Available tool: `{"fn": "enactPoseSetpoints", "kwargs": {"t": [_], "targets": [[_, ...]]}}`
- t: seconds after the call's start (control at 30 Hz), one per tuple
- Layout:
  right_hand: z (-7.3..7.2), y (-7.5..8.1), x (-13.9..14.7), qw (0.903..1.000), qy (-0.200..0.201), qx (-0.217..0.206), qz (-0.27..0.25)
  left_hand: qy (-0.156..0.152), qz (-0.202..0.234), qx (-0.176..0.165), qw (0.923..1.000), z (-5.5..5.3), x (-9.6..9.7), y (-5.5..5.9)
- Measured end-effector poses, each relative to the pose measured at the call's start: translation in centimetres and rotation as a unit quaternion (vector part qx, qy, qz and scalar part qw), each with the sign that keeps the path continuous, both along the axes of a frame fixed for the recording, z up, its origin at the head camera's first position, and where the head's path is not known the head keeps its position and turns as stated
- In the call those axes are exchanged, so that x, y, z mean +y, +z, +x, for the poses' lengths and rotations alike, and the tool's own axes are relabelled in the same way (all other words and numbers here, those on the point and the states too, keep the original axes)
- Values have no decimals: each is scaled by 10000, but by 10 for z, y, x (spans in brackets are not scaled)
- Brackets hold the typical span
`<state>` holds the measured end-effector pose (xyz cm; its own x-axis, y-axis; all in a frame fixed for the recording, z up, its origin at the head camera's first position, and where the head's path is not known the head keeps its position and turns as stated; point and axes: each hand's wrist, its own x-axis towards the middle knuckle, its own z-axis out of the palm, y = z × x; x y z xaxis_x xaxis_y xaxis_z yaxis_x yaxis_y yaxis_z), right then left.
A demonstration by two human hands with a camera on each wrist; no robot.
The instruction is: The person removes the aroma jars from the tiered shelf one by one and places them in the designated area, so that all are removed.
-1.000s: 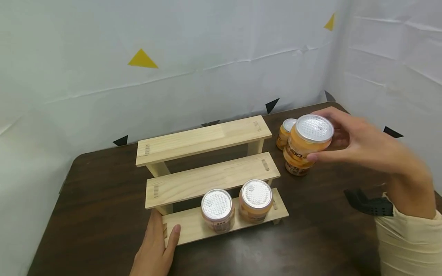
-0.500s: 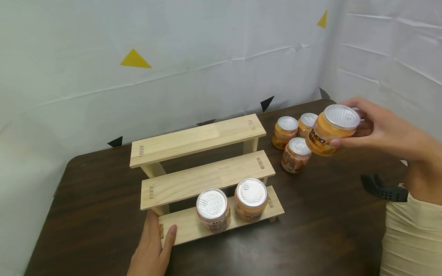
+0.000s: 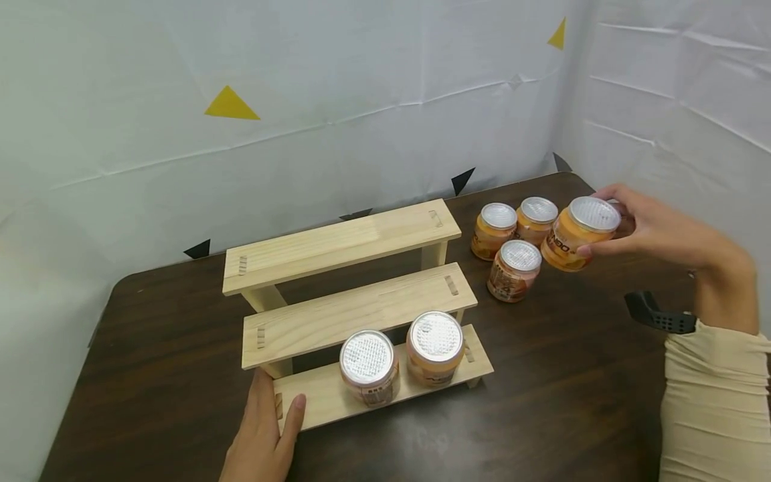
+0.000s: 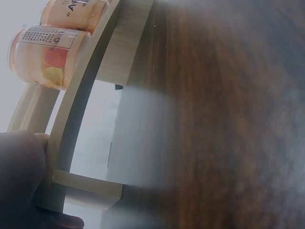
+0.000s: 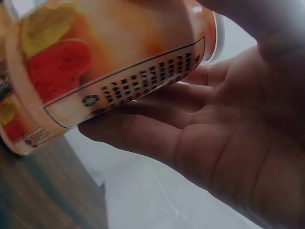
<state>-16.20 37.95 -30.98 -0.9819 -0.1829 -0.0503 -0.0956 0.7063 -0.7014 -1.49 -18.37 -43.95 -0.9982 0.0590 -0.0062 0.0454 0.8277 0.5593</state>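
The right hand [image 3: 662,231] held an orange jar [image 3: 569,242] between thumb and fingers, spread about its body, the jar lying left of the palm, near three other jars [image 3: 512,274] right of the wooden rack [image 3: 343,242]. The left hand [image 3: 262,432] gripped the rack's near left end.

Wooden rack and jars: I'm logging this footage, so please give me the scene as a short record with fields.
rack: wooden, three tiers, on dark table
bottom tier: two silver-topped jars, side by side
left hand: grips the bottom tier's left end
right hand: holds another jar; table contact unclear
right of rack: three more jars on the table
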Motion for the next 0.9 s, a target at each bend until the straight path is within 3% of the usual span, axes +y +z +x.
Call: {"fn": "enactPoseSetpoints", "kwargs": {"t": [0.27,0.53,0.77,0.9], "targets": [[-10,-16,3,9992,269,-258,116,57,-40,-279,9996,-2,0,2],[-19,-32,4,9962,397,-675,378,11,1,-115,9999,-1,0,0],[-27,-49,3,9935,631,-940,95,-33,11,188,9998,-1,-1,-4],[-30,-55,4,9926,756,-952,59,-1,-30,200,9998,-2,-1,-4]]}}
